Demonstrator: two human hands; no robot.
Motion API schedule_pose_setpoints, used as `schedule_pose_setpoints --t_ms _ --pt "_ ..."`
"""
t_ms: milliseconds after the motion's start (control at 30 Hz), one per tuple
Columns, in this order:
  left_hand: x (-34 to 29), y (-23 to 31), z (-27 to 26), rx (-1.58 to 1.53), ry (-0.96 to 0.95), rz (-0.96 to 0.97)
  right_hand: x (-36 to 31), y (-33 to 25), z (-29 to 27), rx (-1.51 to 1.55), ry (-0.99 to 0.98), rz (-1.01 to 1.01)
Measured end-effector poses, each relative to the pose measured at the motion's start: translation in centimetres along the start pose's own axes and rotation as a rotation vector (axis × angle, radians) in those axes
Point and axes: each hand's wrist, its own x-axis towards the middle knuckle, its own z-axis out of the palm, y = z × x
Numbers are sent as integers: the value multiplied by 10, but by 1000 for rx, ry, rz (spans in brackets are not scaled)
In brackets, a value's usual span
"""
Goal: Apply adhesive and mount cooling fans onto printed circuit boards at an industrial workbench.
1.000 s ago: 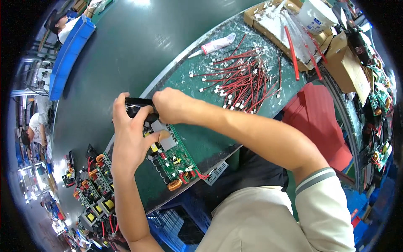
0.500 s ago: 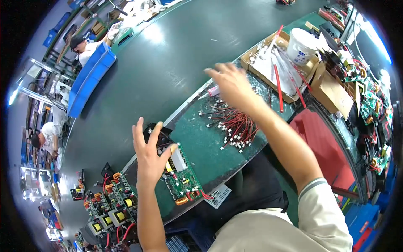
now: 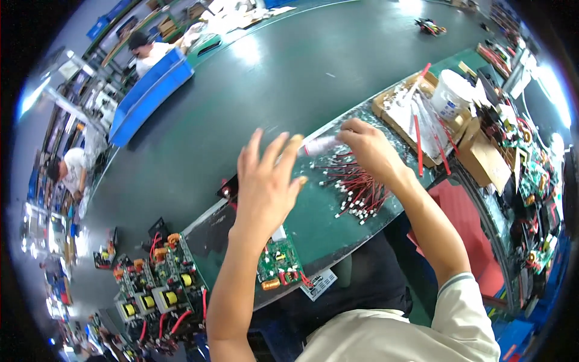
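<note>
Count of items at my station: one tube point(image 3: 322, 146), pale, with a reddish collar; one green board point(image 3: 279, 260), partly hidden by my forearm; one pale plate point(image 3: 318, 285) at the bench edge; one bucket point(image 3: 452, 95); one shallow carton point(image 3: 386, 110), holding at least two red rods point(image 3: 418, 145). The red and black wires point(image 3: 365, 192) overlap in a single pile and cannot be counted. In the cluster of units point(image 3: 160, 286) to my left, at least four yellow-wound transformers point(image 3: 170, 298) show. Across the way: one blue bin point(image 3: 151, 96) and two co-workers, one beside the bin, one farther left.

My right hand point(image 3: 373, 151) is closed, its fingers gripping the tube by the tail end. The tube extends leftward from those fingers, collar end toward my left hand point(image 3: 267, 187), beyond the wires. My left hand is open and holds nothing, fingers spread, above and beyond the board. Its fingertips are just beside the tube's collar end; whether they touch, I cannot tell.
</note>
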Motion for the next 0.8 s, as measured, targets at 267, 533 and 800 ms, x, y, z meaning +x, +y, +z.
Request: schedule_pose_setpoints --t_ms 267,533,800 --pt "-2 2 -11 -404 -428 -119 -21 -73 -7 -40 131 -278" --pt "-18 3 -4 -224 -272 -161 -37 -111 51 1264 261 437" --pt "-58 -43 -17 -303 -85 -169 -40 -78 69 1394 431 803"
